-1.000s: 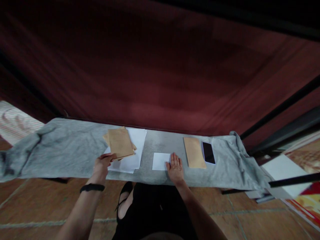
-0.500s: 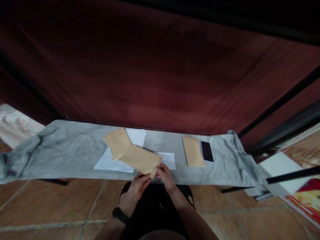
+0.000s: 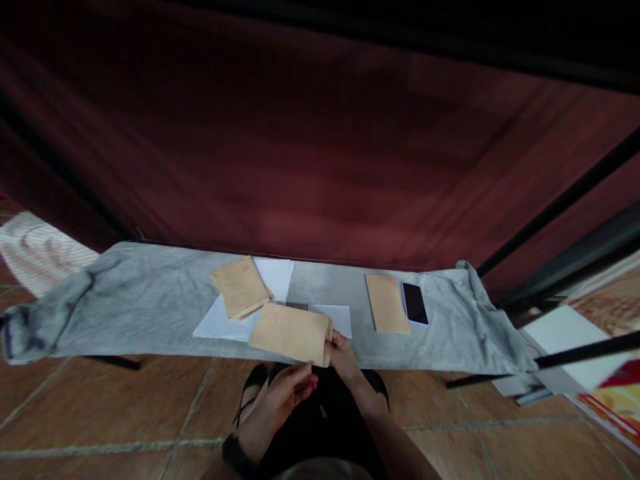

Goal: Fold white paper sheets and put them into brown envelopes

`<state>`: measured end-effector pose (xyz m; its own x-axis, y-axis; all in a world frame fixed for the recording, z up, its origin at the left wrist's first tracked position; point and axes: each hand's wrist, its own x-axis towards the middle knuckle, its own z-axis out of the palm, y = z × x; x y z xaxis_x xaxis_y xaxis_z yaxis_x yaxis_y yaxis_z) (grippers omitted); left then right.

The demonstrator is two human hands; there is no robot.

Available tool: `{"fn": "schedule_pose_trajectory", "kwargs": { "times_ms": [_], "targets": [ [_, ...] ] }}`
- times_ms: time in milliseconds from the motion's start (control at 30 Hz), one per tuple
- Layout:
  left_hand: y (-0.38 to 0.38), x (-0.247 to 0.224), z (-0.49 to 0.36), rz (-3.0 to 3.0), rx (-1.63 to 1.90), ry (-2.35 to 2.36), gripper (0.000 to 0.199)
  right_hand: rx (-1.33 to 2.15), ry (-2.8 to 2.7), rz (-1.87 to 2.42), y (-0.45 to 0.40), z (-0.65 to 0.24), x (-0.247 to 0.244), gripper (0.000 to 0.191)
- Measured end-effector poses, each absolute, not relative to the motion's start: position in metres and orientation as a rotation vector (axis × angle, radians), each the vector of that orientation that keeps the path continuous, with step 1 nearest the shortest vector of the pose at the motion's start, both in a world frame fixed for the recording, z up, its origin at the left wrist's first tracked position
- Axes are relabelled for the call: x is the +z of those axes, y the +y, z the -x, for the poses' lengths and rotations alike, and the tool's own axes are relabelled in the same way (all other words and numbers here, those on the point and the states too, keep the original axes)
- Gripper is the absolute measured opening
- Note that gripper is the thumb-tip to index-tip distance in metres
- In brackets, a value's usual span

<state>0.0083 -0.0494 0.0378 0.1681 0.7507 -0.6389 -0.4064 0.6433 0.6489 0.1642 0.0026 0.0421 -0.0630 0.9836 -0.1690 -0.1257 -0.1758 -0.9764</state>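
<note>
A brown paper envelope point(image 3: 289, 331) lies slanted in front of me over the bench's near edge. My right hand point(image 3: 344, 358) pinches its right end, where the flap bends up. Just below its lower edge is my left hand point(image 3: 290, 395), fingers loosely stretched and apart; whether a fingertip touches the paper is unclear. Behind and to the left, a small pile of brown envelopes point(image 3: 240, 287) rests on white paper sheets point(image 3: 216, 321). A white slip point(image 3: 342, 319) is partly covered by the held envelope.
To the right, another brown envelope point(image 3: 387, 304) lies beside a dark-screened phone point(image 3: 415, 303). A grey cloth point(image 3: 150, 300) covers the narrow bench. Dark red fabric point(image 3: 320, 167) hangs behind it, with tiled floor point(image 3: 125, 400) below. Black metal bars point(image 3: 590, 350) stand at the right.
The held envelope has turned nearly level and shifted right, off the pile. My left hand has let go of its edge and dropped lower. The right hand moved slightly right, still gripping.
</note>
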Motion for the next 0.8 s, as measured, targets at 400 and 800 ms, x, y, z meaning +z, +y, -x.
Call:
{"fn": "schedule_pose_trajectory", "kwargs": {
  "times_ms": [400, 800],
  "targets": [
    [-0.033, 0.081, 0.019, -2.706, 0.559, 1.430, 0.109, 1.439, -1.323, 1.125, -0.035, -0.216, 0.061, 0.032],
    [-0.066, 0.050, -0.005, -2.643, 0.453, 1.506, 0.104, 1.214, -1.428, 1.396, -0.055, -0.245, 0.045, 0.018]
  ]
}}
